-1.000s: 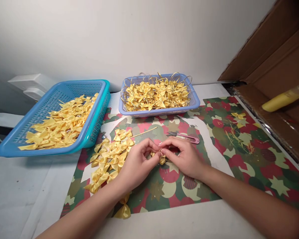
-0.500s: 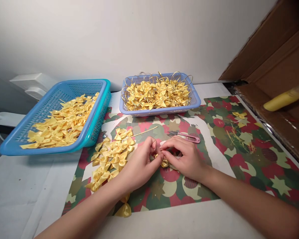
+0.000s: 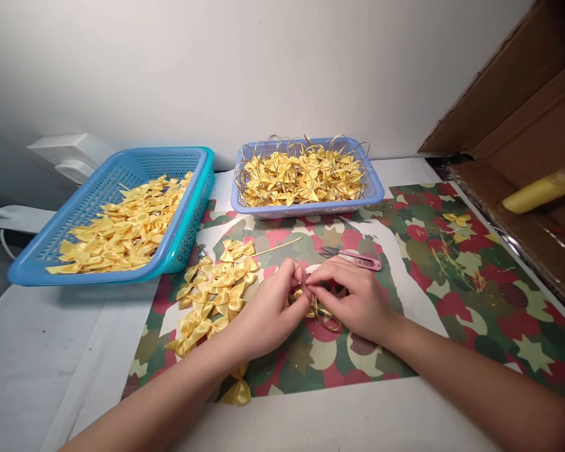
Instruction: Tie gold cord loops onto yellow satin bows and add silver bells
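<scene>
Both my hands meet over the patterned sheet, fingertips nearly touching. My left hand is closed around a yellow satin ribbon bow, mostly hidden by the fingers. Thumb and forefinger of my right hand are pinched together on a thin gold cord, which curls in a loop below them. Left of the hands lies a pile of yellow bows, with a single bow under my left forearm. A pair of pink-handled thread snips rests just beyond my right hand.
A blue basket of yellow bows, nested in a turquoise one, stands at left. Behind the hands is a lilac-blue basket of bows with gold loops. Cord trimmings lie right, near a cardboard box and yellow roll.
The gold cord loop below my right fingers now shows more clearly. Both hands keep nearly the same pose; the whole view has shifted slightly.
</scene>
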Demonstrator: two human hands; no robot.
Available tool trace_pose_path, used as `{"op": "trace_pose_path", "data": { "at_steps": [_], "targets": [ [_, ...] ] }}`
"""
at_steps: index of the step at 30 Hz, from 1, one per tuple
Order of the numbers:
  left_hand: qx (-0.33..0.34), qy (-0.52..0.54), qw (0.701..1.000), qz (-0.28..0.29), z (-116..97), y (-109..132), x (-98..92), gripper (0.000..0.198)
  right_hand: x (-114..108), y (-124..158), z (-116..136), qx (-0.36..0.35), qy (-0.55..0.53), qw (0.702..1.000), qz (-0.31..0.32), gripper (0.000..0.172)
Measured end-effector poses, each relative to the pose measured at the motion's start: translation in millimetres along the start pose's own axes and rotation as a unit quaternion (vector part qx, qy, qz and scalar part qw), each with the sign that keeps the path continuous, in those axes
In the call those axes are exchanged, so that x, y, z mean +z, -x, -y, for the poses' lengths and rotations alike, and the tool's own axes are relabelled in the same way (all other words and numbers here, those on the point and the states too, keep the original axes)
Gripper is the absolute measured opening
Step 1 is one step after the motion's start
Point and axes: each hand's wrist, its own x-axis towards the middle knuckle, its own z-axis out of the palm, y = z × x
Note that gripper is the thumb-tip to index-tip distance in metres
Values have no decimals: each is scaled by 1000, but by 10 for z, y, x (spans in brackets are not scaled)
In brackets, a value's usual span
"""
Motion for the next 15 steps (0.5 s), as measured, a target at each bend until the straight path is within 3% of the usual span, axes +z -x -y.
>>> {"op": "trace_pose_path", "data": {
  "at_steps": [6,15],
  "targets": [
    [-10,16,1000,16,23,-3,-5,18,-7,-7,-7,52,2,998,29,15],
    [-13,15,1000,18,23,-2,-6,18,-4,14,-3,48,6,999,22,16]
  ]
}}
